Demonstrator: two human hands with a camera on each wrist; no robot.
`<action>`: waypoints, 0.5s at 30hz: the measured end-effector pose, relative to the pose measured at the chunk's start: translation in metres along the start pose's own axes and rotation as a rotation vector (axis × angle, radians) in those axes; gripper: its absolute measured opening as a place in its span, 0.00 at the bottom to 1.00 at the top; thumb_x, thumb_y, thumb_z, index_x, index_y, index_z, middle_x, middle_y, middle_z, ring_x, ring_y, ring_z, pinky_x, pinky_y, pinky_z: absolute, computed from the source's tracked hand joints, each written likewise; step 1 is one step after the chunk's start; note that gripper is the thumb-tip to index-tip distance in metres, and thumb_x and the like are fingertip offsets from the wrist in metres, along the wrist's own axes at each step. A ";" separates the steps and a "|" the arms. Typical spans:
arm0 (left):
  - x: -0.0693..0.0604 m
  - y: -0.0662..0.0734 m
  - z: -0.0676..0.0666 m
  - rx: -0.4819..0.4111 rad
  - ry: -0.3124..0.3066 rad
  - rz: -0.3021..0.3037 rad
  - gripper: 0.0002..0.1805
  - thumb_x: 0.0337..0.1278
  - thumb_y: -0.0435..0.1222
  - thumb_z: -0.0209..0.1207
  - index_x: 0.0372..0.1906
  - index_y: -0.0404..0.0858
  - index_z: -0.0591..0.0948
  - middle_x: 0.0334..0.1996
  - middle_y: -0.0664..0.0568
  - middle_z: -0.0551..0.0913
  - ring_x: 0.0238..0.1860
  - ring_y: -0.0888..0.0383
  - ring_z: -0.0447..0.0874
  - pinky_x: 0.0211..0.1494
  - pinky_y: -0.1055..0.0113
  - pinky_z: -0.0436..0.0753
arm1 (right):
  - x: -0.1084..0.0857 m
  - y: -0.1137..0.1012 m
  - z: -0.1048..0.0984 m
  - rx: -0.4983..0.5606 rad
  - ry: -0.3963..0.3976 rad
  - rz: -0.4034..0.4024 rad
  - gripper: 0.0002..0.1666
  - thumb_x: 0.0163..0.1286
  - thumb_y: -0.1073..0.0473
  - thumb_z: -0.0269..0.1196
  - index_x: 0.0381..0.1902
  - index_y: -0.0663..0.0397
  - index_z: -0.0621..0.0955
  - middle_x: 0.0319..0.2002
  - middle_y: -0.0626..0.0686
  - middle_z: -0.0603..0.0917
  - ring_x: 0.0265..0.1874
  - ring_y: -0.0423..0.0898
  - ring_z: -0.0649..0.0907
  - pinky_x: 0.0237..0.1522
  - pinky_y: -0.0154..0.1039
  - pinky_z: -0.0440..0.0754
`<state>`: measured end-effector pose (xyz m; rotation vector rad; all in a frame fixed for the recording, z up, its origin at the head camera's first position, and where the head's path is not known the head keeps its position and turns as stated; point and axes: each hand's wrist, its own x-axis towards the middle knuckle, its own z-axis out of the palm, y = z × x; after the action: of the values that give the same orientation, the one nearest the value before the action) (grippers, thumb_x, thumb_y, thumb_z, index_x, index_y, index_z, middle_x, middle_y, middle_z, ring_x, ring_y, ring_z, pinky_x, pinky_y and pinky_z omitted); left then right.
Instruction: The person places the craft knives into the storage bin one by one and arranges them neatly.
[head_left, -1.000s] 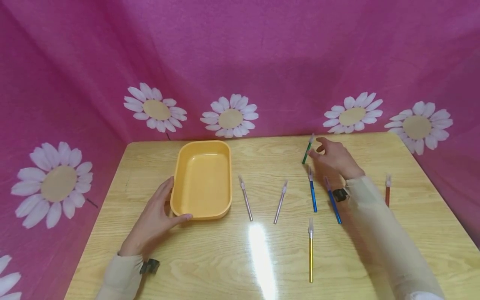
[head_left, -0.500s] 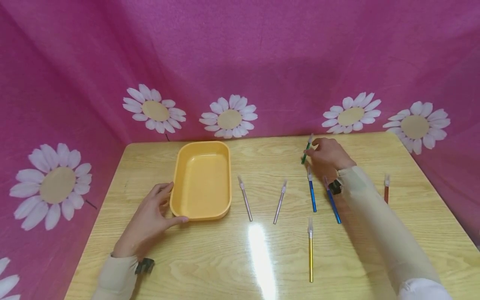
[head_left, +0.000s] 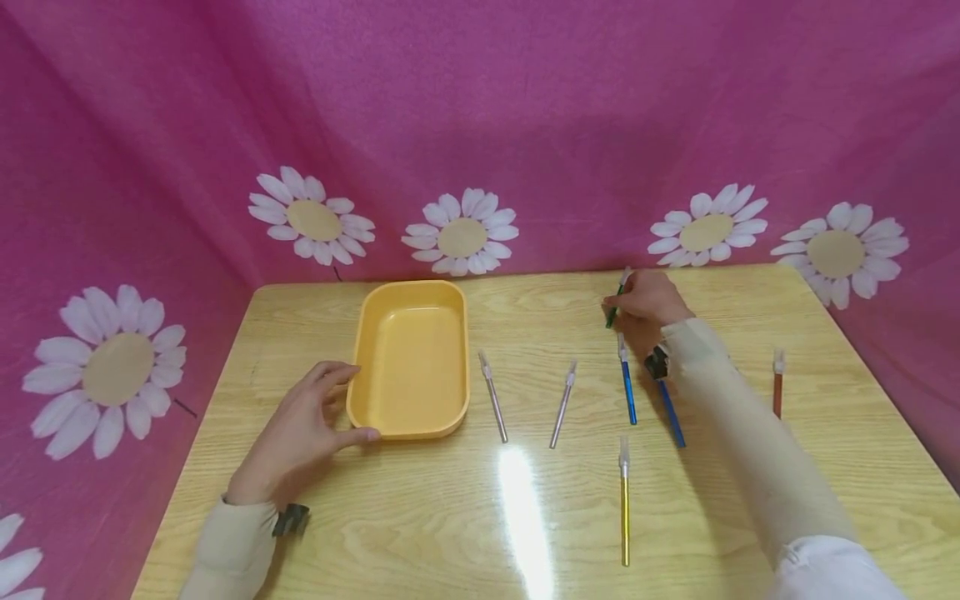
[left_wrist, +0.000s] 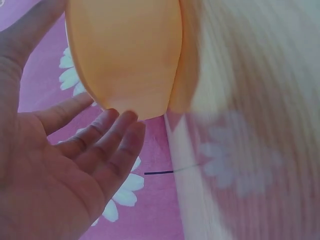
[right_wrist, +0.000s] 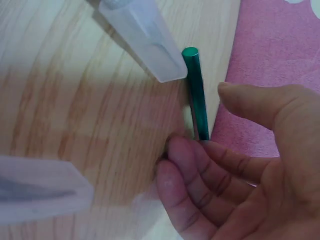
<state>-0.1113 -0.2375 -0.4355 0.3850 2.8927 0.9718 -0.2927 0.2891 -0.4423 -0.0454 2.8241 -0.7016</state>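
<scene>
My left hand (head_left: 300, 429) rests against a yellow plastic tray (head_left: 356, 333), thumb at its near corner and fingers at its left rim. In the left wrist view, relaxed fingers (left_wrist: 107, 142) meet the tray's end. By the back edge of the table, my right hand (head_left: 651, 297) is at a green craft knife (head_left: 621, 290) with a clear cap. In the right wrist view the thumb stands apart from the green handle (right_wrist: 197, 95), while the other fingertips (right_wrist: 181, 150) bend beside it and hide its lower part.
Two blue craft knives (head_left: 627, 392) (head_left: 671, 412) lie nearer than the green one, one partly under the right wrist. Two pale pinkish ones (head_left: 495, 404) (head_left: 561, 408), a yellow one (head_left: 625, 508) and a red one (head_left: 777, 392) lie on the wooden table (head_left: 420, 525). Pink flowered cloth (head_left: 570, 167) hangs behind.
My right hand has moved left and closer over the green craft knife, its fingers now across the handle. My left fingertips have come up to the tray's left rim. The other knives lie still.
</scene>
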 end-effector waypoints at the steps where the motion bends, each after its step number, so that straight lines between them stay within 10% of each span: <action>1: 0.001 0.000 0.000 -0.003 -0.004 0.005 0.54 0.39 0.60 0.80 0.71 0.39 0.74 0.65 0.48 0.76 0.63 0.43 0.81 0.67 0.43 0.82 | 0.000 0.000 0.000 0.009 -0.001 0.001 0.24 0.69 0.44 0.69 0.24 0.58 0.81 0.16 0.47 0.80 0.21 0.45 0.79 0.28 0.38 0.75; 15: 0.003 -0.006 0.004 -0.109 -0.037 -0.017 0.49 0.41 0.55 0.81 0.69 0.41 0.75 0.62 0.48 0.80 0.54 0.48 0.84 0.62 0.48 0.86 | 0.008 0.009 0.002 0.107 -0.011 0.051 0.16 0.66 0.55 0.70 0.31 0.66 0.87 0.16 0.47 0.86 0.17 0.37 0.85 0.27 0.32 0.80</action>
<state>-0.1151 -0.2391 -0.4425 0.3659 2.7901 1.1014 -0.2996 0.2954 -0.4504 0.0405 2.7615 -0.8373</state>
